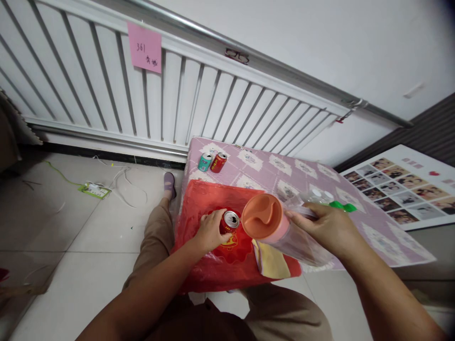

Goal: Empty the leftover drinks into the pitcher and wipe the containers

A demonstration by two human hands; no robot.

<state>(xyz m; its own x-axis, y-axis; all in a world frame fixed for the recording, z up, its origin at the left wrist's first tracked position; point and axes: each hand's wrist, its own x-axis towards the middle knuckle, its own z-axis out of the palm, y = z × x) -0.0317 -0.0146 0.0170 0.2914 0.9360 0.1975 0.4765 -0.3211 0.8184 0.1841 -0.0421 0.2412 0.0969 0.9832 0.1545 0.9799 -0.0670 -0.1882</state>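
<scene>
My left hand (212, 232) is wrapped round a red drink can (230, 221), whose top opening shows. Under it lies a red scalloped tray (232, 253) with a yellow design. My right hand (329, 227) grips the handle of a clear plastic pitcher (302, 244) with an orange lid (261, 218). The pitcher is tilted, its lid end beside the top of the can. Whether liquid is flowing between them I cannot tell. A folded yellow cloth (272, 260) rests below the pitcher, on the red plastic sheet (199, 274).
A teal can (205, 162) and another red can (218, 162) stand at the back of the purple patterned tablecloth (263, 168). Green-topped items (343, 206) lie beyond my right hand. A white radiator (170, 94) runs behind the table. A power strip (94, 190) with cables sits on the floor.
</scene>
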